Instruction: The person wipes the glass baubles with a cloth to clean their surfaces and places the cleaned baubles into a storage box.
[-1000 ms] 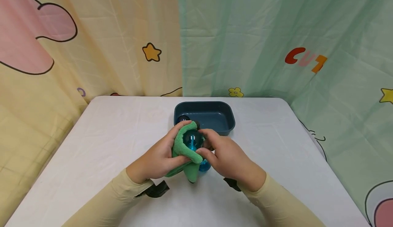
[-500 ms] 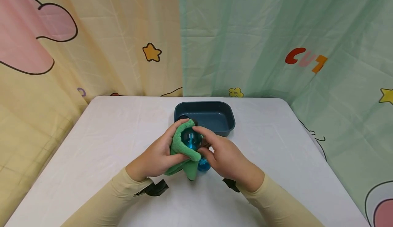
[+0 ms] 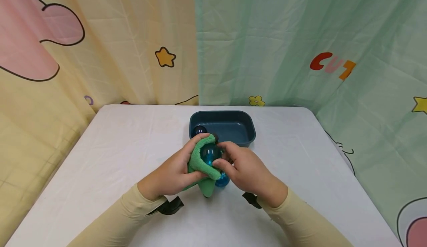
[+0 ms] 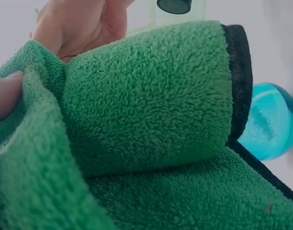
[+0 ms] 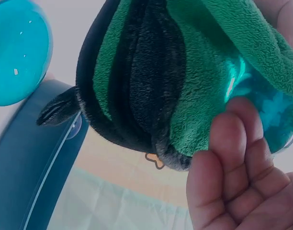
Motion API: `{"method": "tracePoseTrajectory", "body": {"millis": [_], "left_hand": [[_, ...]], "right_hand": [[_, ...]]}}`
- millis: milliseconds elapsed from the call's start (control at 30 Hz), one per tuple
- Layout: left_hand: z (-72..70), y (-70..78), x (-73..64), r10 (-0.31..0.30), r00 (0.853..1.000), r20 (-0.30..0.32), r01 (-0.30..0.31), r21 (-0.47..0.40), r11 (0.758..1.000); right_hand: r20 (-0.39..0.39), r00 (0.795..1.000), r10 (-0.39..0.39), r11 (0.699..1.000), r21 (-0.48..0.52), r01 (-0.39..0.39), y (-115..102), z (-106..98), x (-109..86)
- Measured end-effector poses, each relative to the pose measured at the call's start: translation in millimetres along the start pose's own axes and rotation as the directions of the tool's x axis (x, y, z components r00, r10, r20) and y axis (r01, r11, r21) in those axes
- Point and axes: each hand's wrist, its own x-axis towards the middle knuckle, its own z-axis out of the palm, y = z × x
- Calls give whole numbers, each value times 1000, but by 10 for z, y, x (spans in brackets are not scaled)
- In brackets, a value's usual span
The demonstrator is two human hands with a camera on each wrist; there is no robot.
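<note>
My left hand grips a green towel, fuzzy on one face with black edging, wrapped around a clear blue ball. The fingers and thumb of my right hand hold the ball from its right side. In the right wrist view the blue ball shows between the fingertips and a fold of towel. A second blue ball sits just below the towel, partly hidden by it. The left wrist view is mostly filled by the towel, with the second ball beside its black edge.
A dark blue rectangular bin stands beyond the hands on the white-covered table. In its left corner lies a dark ball, partly covered by the left hand. Printed curtains hang close behind and beside the table.
Both hands, towel and ball shifted slightly up and left half a second ago, then came back down and right. The hold on the ball and towel looks the same.
</note>
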Motion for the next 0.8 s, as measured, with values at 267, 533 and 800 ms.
{"method": "tracePoseTrajectory", "body": {"millis": [267,533,800], "left_hand": [[-21,-27,22,35,999,-25,-36,-33,999],[-35,2,3,19,1000,-14,-20,-59,998],[3,-8,9,28,1000,2,-28,-43,999]], "right_hand": [[-52,993,-102,995,-6,102,-11,17,-37],[-55,989,-136,989,-56,133,-9,15,-31],[-49,997,-67,995,-75,63,-3,28,-31]]}}
